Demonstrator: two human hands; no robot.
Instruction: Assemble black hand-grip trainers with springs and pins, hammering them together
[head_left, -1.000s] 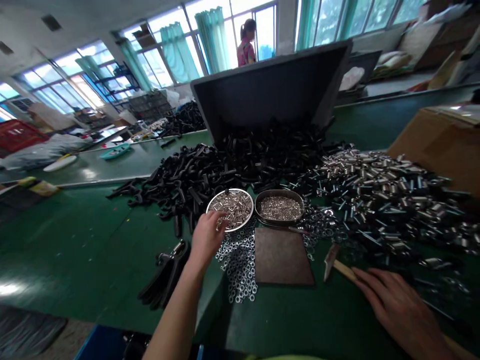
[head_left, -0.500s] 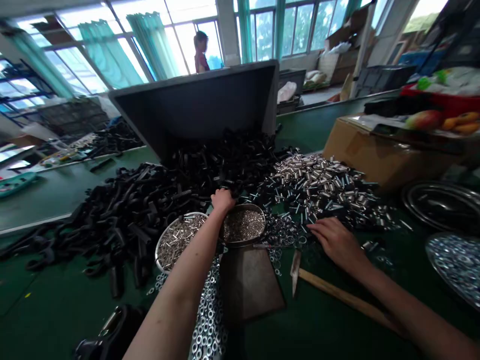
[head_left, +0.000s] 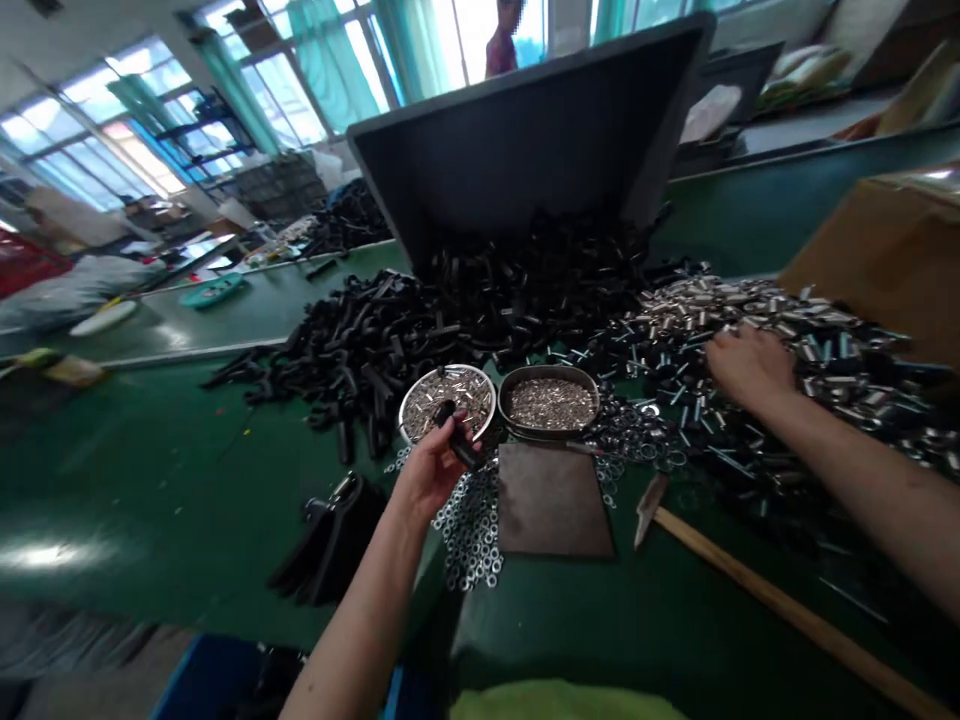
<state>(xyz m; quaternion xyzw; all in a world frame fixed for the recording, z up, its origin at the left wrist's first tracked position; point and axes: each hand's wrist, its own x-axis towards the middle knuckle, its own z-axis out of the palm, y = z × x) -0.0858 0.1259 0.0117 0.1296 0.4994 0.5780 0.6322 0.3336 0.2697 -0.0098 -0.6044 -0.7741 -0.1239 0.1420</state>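
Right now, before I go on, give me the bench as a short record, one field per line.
left hand: holding a black part near the bowl
right hand: at the metal pile; grip hidden
hammer: lying right of the plate, in neither hand
plate: flat on the table
tin: beside the bowl, holding small metal bits
rings: loose, left of the plate

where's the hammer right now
In the head view, the hammer lies on the green table, right of the flat brown plate, its head nearest the plate, handle running to the lower right.
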